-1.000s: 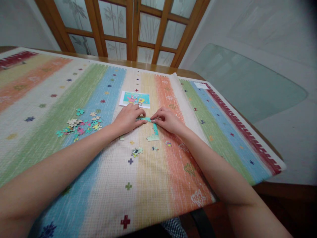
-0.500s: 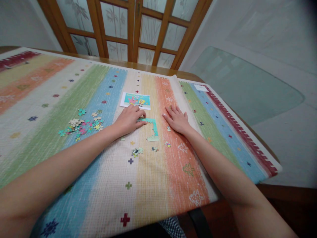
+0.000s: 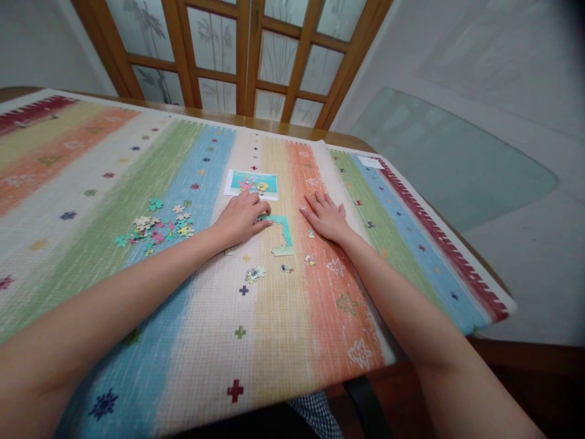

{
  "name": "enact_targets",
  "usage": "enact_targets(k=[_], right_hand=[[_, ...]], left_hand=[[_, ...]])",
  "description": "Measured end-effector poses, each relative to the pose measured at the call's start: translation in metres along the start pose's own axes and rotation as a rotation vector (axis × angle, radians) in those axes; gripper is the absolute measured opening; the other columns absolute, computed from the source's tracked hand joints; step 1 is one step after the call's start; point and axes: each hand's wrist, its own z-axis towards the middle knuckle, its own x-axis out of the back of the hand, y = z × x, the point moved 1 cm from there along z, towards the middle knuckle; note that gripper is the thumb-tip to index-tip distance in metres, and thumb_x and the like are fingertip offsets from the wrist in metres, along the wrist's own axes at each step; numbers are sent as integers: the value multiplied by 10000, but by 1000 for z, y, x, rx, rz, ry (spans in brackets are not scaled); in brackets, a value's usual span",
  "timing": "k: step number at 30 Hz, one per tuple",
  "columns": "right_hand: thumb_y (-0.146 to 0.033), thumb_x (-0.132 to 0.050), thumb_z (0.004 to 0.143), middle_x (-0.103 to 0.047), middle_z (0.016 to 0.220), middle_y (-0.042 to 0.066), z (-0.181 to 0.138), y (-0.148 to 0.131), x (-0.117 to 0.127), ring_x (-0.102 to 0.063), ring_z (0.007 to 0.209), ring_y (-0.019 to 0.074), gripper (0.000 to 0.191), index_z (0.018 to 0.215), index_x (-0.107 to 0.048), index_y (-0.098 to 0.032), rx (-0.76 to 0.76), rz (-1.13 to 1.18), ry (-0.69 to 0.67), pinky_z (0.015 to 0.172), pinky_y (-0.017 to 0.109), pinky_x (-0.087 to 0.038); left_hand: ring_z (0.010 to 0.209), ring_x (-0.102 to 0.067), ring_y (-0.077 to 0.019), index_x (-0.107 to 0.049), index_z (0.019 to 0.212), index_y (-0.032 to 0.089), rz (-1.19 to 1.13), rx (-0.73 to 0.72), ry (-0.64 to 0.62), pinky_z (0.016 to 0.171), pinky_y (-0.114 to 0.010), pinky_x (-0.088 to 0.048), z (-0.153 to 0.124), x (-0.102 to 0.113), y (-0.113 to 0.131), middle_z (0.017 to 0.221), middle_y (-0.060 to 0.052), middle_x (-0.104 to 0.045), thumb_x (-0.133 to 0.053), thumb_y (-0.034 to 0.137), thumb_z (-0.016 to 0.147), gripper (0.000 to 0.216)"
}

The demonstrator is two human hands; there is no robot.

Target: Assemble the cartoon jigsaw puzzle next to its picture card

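Note:
My left hand (image 3: pixel 243 218) has its thumb and index finger closed on a teal jigsaw puzzle piece at the left end of a joined puzzle section (image 3: pixel 287 235). That section forms a bent strip, teal on top and pale green at its lower end. My fingers partly hide its left end. To the right of the strip, my right hand (image 3: pixel 325 216) lies flat on the orange stripe with fingers spread, holding nothing. A printed picture card (image 3: pixel 256 185) with cartoon figures lies just beyond my left hand. Small loose pieces (image 3: pixel 255 274) sit nearer me, below the strip.
A heap of loose puzzle pieces (image 3: pixel 158 230) is spread left of my left forearm. A striped tablecloth (image 3: pixel 201 341) covers the table. A small white label (image 3: pixel 371 162) lies at the far right. Wooden doors with glass panes (image 3: pixel 214 55) stand behind the table.
The view has shifted slightly. My left hand stays at the puzzle strip's left end with only slight finger motion. The right hand remains flat in the same place.

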Motion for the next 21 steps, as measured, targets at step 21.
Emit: enact_targets(k=[21], right_hand=[[-434, -816, 887, -670, 1044, 73, -68, -50, 51, -630, 1002, 247, 259, 985, -696, -227, 594, 294, -190, 898, 389, -513]], left_hand=[[1141, -572, -298, -715, 1188, 238, -36, -68, -31, 1015, -444, -460, -24, 46, 3, 1120, -93, -664, -630, 365, 1003, 240]])
